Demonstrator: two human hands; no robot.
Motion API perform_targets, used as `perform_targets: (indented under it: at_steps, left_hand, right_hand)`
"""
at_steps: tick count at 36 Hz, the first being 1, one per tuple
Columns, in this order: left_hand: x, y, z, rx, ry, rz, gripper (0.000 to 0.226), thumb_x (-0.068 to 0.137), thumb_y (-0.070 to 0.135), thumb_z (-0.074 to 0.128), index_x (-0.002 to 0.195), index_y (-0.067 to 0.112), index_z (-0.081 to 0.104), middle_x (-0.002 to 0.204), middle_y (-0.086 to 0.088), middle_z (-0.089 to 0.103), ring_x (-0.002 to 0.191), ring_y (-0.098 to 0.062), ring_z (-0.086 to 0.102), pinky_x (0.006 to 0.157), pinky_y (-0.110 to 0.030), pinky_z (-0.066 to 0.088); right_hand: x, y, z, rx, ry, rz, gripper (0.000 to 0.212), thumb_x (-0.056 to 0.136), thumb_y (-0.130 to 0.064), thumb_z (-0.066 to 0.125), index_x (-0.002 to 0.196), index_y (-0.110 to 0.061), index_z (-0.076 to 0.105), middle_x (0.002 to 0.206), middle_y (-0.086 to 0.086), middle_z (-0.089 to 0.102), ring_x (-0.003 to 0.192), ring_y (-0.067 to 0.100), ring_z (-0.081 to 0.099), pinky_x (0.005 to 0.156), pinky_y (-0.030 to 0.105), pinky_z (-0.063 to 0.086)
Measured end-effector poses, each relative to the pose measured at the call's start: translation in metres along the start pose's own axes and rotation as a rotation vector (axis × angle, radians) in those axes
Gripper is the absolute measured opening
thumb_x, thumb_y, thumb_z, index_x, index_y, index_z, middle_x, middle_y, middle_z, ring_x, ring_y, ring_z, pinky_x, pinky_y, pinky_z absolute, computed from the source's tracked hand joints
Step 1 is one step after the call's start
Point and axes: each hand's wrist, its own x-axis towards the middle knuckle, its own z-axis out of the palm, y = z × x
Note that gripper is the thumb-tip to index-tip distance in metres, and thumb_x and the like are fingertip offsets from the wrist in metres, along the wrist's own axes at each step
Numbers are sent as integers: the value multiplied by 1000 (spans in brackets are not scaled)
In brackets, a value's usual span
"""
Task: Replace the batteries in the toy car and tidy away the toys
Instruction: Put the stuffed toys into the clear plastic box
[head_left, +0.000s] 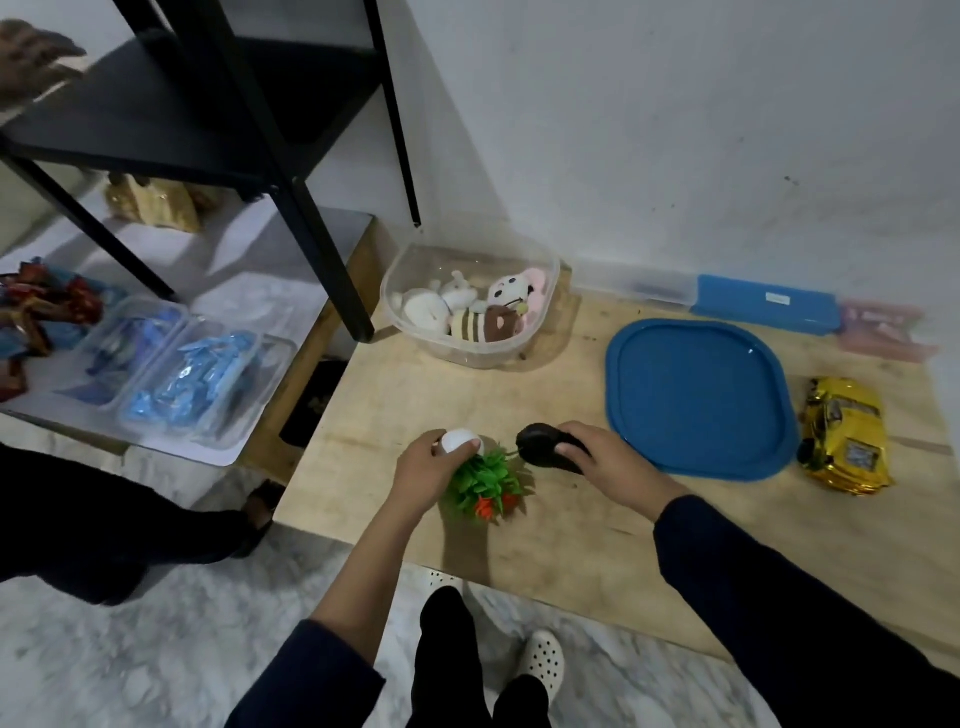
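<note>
Both hands are down at the near edge of the counter (571, 525), each on a small toy. The left hand (434, 465) curls its fingers and thumb round a white round piece (457, 440). This looks like the pot of the green plastic plant (488, 480) that lies on its side just beneath, though I cannot be sure the two are joined. The right hand (613, 457) wraps over a dark, rounded toy (540, 444); I cannot tell what it is.

To my eye this is the tidying part: taking one thing in each hand lets both go in a single trip. The clear tub (483, 358) stands open at the back of the counter with plush toys (467, 309) already inside. Its blue lid (701, 400) lies flat to the right, presumably off so more can be dropped in.

The gold toy car (844, 436) sits at the far right edge of the counter, just beside the lid and well apart from both hands. From here I see no batteries, and I cannot tell whether its battery hatch is open or closed.
</note>
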Motion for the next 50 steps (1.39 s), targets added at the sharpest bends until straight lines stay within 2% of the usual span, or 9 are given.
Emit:
perform_targets:
  at_steps: [10,23,27,30,34,38,42,47,50]
  left_hand:
    - [-9,11,-19,-424,-9,-170,47,81,36,71,107,-1,60,94,-12,62,79,-22,61,62,-29,52]
    - [-9,90,-51,-927,-268,-8,18,92,17,55,103,4,60,101,-14,62,92,-23,61,85,-33,55]
    - [11,107,-63,-858,-242,72,21,95,19,52,109,5,58,109,-13,60,97,-22,60,90,-36,52]
    - [29,118,-75,-761,-185,114,33,93,22,56,121,5,53,115,-11,60,104,-23,60,94,-37,50]
    - [56,133,-90,-616,-166,166,33,90,23,61,119,11,51,114,-7,58,104,-21,59,86,-32,52]
    - [86,146,-100,-512,-169,215,32,89,24,62,117,14,50,106,-1,58,93,-13,60,74,-24,51]
    - [122,153,-104,-357,-183,244,60,75,51,73,122,22,51,123,-4,58,110,-20,59,93,-42,51]
    - [165,151,-103,-111,-162,257,54,74,65,63,121,48,44,131,4,51,118,-22,51,100,-47,45]
    - [178,159,-95,-111,-175,308,49,86,37,66,129,25,45,133,-4,46,120,-21,48,99,-30,42]
  right_hand:
    - [-21,-20,-3,466,332,89,33,101,-30,30,128,-16,43,119,0,53,108,13,51,84,25,40]
    - [-21,-62,-55,650,504,-75,53,89,-32,59,133,-39,30,120,-35,40,106,-23,41,81,-2,38]
    - [3,-73,-71,634,554,-84,48,87,-48,55,132,-41,40,123,-13,54,100,3,53,89,26,46]
    - [28,-82,-83,589,592,-72,31,91,-39,54,121,-42,49,108,3,57,80,15,59,69,27,53]
    - [62,-90,-94,524,595,-32,34,90,-45,54,121,-32,55,107,7,55,82,22,66,79,43,56]
    - [92,-104,-101,576,610,7,28,93,-27,53,122,-23,54,104,0,61,67,12,68,69,29,56]
    - [120,-107,-102,513,579,82,26,95,-26,52,118,-18,59,90,-9,65,71,18,68,75,40,53]
    - [152,-105,-91,348,555,160,29,95,-31,50,118,-15,59,90,5,63,80,25,64,79,44,54]
    - [165,-106,-85,210,549,203,30,95,-39,48,115,-20,58,97,5,64,82,22,63,72,38,53]
